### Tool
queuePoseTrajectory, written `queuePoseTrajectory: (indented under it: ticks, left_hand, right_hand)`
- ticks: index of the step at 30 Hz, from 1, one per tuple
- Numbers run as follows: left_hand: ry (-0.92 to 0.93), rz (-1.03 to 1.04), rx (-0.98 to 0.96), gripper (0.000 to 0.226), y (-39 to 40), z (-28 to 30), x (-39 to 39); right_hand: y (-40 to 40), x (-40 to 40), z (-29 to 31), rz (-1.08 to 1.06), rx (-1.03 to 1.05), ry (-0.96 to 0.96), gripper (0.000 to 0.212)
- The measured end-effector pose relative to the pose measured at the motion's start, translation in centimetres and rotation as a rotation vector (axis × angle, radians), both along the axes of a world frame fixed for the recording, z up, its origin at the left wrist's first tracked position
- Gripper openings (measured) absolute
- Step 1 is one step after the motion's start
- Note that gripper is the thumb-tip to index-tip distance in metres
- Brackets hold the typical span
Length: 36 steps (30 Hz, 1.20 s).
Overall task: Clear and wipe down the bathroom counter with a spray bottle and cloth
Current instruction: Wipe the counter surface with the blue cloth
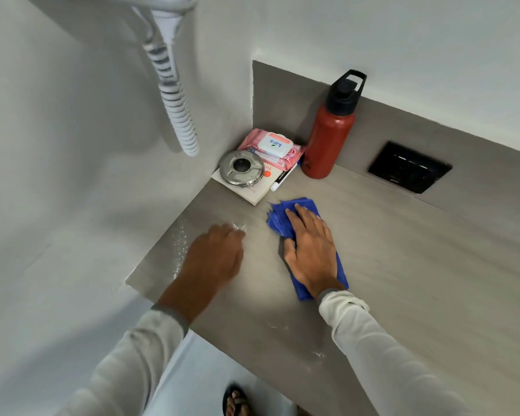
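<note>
Back corner of bench [403, 280]: lid [241, 167] on book [249, 187], wipes pack [272, 148] behind, bottle [327, 139] right; cloth [285, 219] in front.

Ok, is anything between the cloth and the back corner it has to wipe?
Yes. The right hand presses the blue cloth flat, but a book carrying a steel lid, a wipes pack, a marker and a red bottle fill that corner.

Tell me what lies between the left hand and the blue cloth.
In the head view, only bare grey counter with white specks separates the left hand from the blue cloth.
</note>
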<state>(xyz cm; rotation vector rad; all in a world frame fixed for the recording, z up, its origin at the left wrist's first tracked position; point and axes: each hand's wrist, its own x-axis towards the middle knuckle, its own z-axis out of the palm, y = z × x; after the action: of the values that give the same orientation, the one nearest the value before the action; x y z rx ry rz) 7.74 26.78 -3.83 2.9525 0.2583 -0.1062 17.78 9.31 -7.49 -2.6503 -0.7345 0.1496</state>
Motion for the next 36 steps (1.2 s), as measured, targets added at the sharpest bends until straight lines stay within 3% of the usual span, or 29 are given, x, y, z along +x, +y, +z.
queuePoseTrajectory:
  ticks: [2, 5, 8, 12, 20, 24, 28, 30, 33, 36]
  left_hand:
    - [-0.033, -0.072, 0.086, 0.045, 0.8, 0.4, 3.8]
    - [0.098, -0.231, 0.295, 0.062, 1.8, 0.0, 8.2]
    - [0.187, -0.329, 0.405, 0.062, 2.7, -0.5, 9.9]
    - [0.025, -0.430, 0.446, 0.052, 2.9, 0.6, 10.8]
    - [0.169, -0.306, 0.426, 0.042, 1.7, 2.8, 11.6]
    - [0.181, -0.235, 0.335, 0.042, 1.3, 2.7, 10.9]
    - [0.029, -0.193, 0.157, 0.047, 1.6, 2.1, 8.4]
    - [-0.092, -0.178, 0.074, 0.046, 1.9, 1.8, 6.5]
    - [-0.239, -0.191, 0.035, 0.035, 2.4, 1.1, 3.6]
    - [-0.329, -0.187, 0.025, 0.030, 2.8, 0.0, 1.4]
  right_hand:
    - [-0.8, -0.4, 0.0, 0.010, -0.006, 0.008, 0.061]
    - [-2.0, -0.8, 0.0, -0.005, -0.019, 0.021, 0.062]
    - [-3.6, -1.0, 0.1, -0.046, -0.020, 0.029, 0.063]
    - [-5.1, -0.1, 0.0, -0.104, -0.022, 0.022, 0.061]
    - [-2.5, 2.8, -0.1, -0.152, -0.023, -0.011, 0.063]
    - [-1.1, -0.4, -0.3, 0.070, -0.001, -0.023, 0.068]
    - [-5.7, -5.0, -1.4, 0.300, 0.018, -0.036, 0.067]
    - [-10.1, -4.3, -1.3, 0.248, 0.038, -0.027, 0.064]
    - [-16.4, -1.1, -0.5, -0.001, 0.042, 0.005, 0.063]
    - [-18.3, -1.4, 0.3, -0.134, 0.038, 0.060, 0.068]
